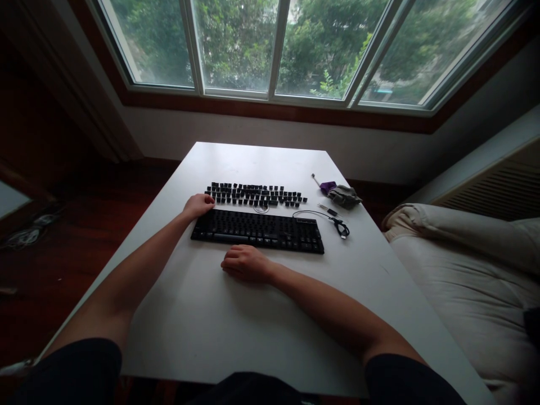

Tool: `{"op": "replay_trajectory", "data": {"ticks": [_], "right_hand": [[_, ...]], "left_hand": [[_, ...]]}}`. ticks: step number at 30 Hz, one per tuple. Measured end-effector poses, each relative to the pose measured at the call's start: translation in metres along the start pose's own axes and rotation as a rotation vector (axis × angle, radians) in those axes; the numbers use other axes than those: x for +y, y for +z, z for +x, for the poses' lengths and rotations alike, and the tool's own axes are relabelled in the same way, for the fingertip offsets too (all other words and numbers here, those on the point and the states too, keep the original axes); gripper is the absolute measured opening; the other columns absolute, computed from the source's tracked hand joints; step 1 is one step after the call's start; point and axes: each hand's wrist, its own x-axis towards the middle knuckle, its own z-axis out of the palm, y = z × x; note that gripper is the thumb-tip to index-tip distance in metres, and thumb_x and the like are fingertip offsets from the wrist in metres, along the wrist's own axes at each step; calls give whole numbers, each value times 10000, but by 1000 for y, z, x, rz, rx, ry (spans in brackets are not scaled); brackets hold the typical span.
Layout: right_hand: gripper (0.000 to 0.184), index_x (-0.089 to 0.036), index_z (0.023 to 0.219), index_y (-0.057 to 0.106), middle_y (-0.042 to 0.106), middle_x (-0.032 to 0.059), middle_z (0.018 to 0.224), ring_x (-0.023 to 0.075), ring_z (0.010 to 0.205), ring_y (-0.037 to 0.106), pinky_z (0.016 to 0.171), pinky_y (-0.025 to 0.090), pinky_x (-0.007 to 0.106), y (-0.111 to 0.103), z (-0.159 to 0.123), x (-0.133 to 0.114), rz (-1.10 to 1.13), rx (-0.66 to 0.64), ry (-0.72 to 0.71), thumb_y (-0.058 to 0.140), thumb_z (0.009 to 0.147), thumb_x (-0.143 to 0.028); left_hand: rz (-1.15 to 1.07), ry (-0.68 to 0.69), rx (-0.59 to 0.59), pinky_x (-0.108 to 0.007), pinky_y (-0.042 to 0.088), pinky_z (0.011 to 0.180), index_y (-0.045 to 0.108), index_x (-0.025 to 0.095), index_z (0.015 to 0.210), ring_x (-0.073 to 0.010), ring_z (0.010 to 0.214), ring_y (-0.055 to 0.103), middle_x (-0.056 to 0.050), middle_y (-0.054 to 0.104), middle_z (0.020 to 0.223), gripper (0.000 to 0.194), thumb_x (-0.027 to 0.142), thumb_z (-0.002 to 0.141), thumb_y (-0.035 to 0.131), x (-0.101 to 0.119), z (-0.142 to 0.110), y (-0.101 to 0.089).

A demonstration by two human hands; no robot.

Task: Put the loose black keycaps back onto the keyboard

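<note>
A black keyboard [253,229] lies on the white table, with many of its keys bare of caps and some caps still on along its front and right parts. Behind it, loose black keycaps [248,194] stand in several rows. My left hand [199,206] is at the left end of these rows, its fingers pinched together at a keycap; the fingertips are small and dark in this view. In front of the keyboard my right hand [244,262] rests on the table with its fingers curled in and nothing visible in them.
A wire keycap puller [261,208] lies between keycaps and keyboard. To the right are a coiled USB cable [341,228], a small black-handled tool [328,210], a brush [314,179] and a purple and grey cloth [343,195]. A pale sofa [455,264] stands right of the table [202,332].
</note>
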Motion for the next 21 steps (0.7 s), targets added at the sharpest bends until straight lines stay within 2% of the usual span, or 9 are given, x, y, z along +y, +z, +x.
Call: {"op": "replay_trajectory", "data": {"ticks": [4,8,14,21], "right_hand": [[176,-206,1014,677,694,56,970,164,906,582,852,441,291,-1,1,-1,5,-5,3,518,1010,-282],[192,-203,993,678,691,56,959,164,902,574,844,438,287,-3,1,-3,10,-4,6,503,1016,-278],[210,-199,989,680,692,56,964,164,903,570,848,437,288,-4,1,-3,19,0,9,491,1022,-283],[179,-202,993,683,693,61,972,170,900,567,844,441,297,-4,2,-3,10,-2,16,520,1009,-274]], "left_hand": [[-29,132,84,-291,529,795,769,247,985,-194,843,689,-26,754,988,257,349,781,649,0,-15,-8],[-146,276,72,-280,536,787,737,241,1064,-173,858,685,-29,736,1075,291,367,838,604,-9,-33,-17],[-223,281,52,-284,534,783,714,231,1136,-174,874,679,-38,740,1113,348,432,883,584,-18,-56,-29],[-217,354,-10,-292,533,770,722,235,1137,-173,833,665,-35,746,1055,352,425,878,578,-6,-71,-42]]}}
